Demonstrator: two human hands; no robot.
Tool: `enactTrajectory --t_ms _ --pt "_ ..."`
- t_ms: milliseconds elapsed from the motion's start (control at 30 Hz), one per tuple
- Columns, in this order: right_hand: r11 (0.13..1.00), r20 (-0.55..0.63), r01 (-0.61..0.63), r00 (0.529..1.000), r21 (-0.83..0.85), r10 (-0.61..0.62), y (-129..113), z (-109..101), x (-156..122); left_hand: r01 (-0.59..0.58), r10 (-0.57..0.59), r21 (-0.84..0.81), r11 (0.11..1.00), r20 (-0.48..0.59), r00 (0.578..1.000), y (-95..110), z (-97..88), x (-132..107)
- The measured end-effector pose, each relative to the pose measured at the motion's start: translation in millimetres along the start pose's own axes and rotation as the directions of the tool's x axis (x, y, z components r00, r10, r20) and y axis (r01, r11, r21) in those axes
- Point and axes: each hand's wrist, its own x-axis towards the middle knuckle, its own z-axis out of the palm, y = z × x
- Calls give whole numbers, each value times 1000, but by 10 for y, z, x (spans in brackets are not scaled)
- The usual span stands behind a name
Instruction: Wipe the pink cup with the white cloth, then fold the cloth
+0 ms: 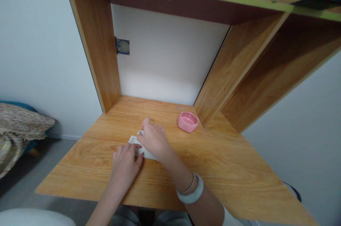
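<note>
A white tissue (pixel 150 155) lies on the wooden desktop, partly folded or bunched and partly covered by both hands. From above, my right hand (pixel 154 139) reaches across it with curled fingers, pinching a crumpled part of its far edge. At the near left side of the tissue is my left hand (pixel 125 162), its thumb and forefinger closed on the tissue's edge. A pink faceted ashtray (pixel 187 122) stands to the right of my right hand, untouched.
The wooden desktop (pixel 213 169) runs to a front edge close to my body. Wooden side panels (pixel 98 41) and an overhead shelf (pixel 170 0) enclose the back. An open wall box (pixel 123 47) shows wires. A fringed blanket (pixel 21 123) lies at far left.
</note>
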Motion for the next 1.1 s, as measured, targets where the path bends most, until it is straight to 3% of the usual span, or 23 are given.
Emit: enactTrajectory --t_ms 100,300,500,633,867,1100 --pt "999 66 22 998 -35 -19 -155 143 109 132 -132 41 990 12 991 -234 -122 -8" --pt "999 203 41 978 0 -40 -319 313 158 222 -221 43 974 -22 975 -450 -222 55" --pt "1000 -17 -18 1000 15 19 149 58 26 234 -234 -23 972 5 972 -440 -270 104" --pt "992 16 -109 994 -62 110 505 -31 -83 203 -201 -46 978 35 979 -375 -211 153" --pt "988 69 -139 987 -67 144 646 159 -280 217 -216 30 976 -53 975 -313 -221 146" --pt "979 128 -171 974 -108 185 714 372 -250 228 -233 146 963 16 972 -395 -192 106"
